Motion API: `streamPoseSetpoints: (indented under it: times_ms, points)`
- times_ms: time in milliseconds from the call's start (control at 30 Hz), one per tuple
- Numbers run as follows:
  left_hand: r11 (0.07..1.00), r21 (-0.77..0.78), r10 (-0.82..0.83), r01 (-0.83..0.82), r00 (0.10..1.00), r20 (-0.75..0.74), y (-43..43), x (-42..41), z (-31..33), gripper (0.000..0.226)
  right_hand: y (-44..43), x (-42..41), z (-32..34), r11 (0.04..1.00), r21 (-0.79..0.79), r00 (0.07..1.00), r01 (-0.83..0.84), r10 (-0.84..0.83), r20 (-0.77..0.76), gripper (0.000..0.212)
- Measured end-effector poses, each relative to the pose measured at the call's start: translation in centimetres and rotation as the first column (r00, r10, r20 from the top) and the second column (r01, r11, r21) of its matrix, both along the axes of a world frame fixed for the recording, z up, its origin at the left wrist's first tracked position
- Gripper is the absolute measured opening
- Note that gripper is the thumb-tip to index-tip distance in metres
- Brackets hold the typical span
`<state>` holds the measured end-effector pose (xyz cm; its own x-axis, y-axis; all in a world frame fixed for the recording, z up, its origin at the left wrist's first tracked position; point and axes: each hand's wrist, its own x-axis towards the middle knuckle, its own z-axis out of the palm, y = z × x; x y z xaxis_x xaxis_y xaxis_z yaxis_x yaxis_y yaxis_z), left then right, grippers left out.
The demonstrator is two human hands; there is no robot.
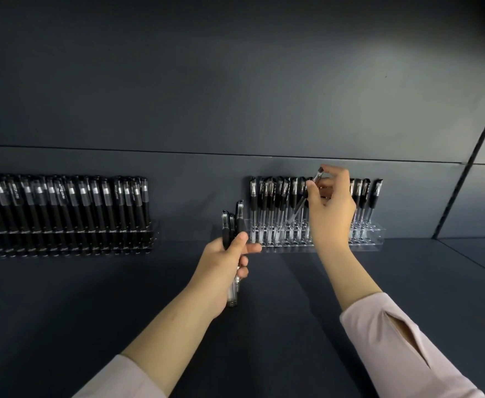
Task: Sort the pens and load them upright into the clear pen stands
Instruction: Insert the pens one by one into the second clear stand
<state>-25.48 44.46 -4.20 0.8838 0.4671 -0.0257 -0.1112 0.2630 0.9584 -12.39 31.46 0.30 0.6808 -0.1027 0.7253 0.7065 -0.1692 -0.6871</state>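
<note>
My right hand pinches one pen near its top end, tilted over the right clear stand by the far wall, so I should straighten it above a free hole before lowering, while my left hand grips the spare pens nearby.

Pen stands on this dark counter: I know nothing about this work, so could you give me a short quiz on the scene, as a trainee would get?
1. True or false: the left hand is empty.
2. The pen pinched by the right hand is: A) lying flat; B) tilted over the right stand; C) fully seated upright.
3. Fill in: empty holes show along the front of the ____ stand.
Key: 1 false, it grips a bundle of pens. 2 B. 3 right.
</note>
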Motion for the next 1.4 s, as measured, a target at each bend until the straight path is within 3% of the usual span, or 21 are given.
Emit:
streamPoseSetpoints:
  times_ms: [133, 300, 400, 567, 833, 933, 1067, 1200, 1400]
  points:
    - [1.000, 0.021, -0.005, 0.005, 1.000, 0.000, -0.1, 0.1, -0.1, 0.016, 0.3, 0.1, 0.1, 0.994, -0.098, 0.998, 0.041, -0.037, 0.043, 0.023]
    - [1.000, 0.014, -0.005, 0.005, 1.000, -0.025, -0.2, 0.1, -0.2, 0.018, 0.5, 0.5, -0.5, 0.927, -0.326, 0.969, 0.186, -0.118, 0.218, 0.017]
    - [1.000, -0.009, 0.004, -0.004, 0.999, -0.034, -0.1, 0.1, -0.2, 0.020, 0.6, 0.7, -0.9, 0.906, -0.400, 0.988, 0.138, -0.096, 0.124, 0.020]
    - [1.000, -0.021, 0.011, -0.011, 0.999, -0.032, -0.1, 0.1, -0.1, 0.022, 0.7, 1.1, -1.4, 0.922, -0.387, 0.997, -0.024, -0.006, -0.077, 0.028]
    - [0.999, -0.029, 0.014, -0.015, 0.999, -0.035, 0.1, 0.0, 0.1, 0.021, -0.2, 1.8, -1.8, 0.857, -0.384, 0.924, -0.343, 0.233, -0.305, 0.031]
    - [0.999, -0.034, 0.008, -0.009, 0.999, -0.035, 0.1, 0.0, 0.1, 0.021, -0.3, 2.2, -1.8, 0.885, -0.400, 0.957, -0.237, 0.142, -0.253, 0.020]
    - [1.000, -0.031, 0.000, -0.001, 0.999, -0.037, -0.1, 0.0, 0.1, 0.021, -0.2, 2.6, -1.7, 0.948, -0.300, 0.971, -0.104, 0.031, -0.237, 0.031]
    - [1.000, -0.015, -0.001, 0.000, 0.999, -0.048, -0.1, 0.1, 0.1, 0.018, 0.2, 2.6, -1.8, 0.926, -0.375, 0.986, -0.052, -0.013, -0.168, 0.016]
    - [1.000, -0.024, 0.005, -0.006, 0.998, -0.055, -0.1, 0.3, 0.4, 0.012, 1.1, 1.9, -1.9, 0.889, -0.458, 0.995, -0.012, -0.036, -0.096, 0.015]
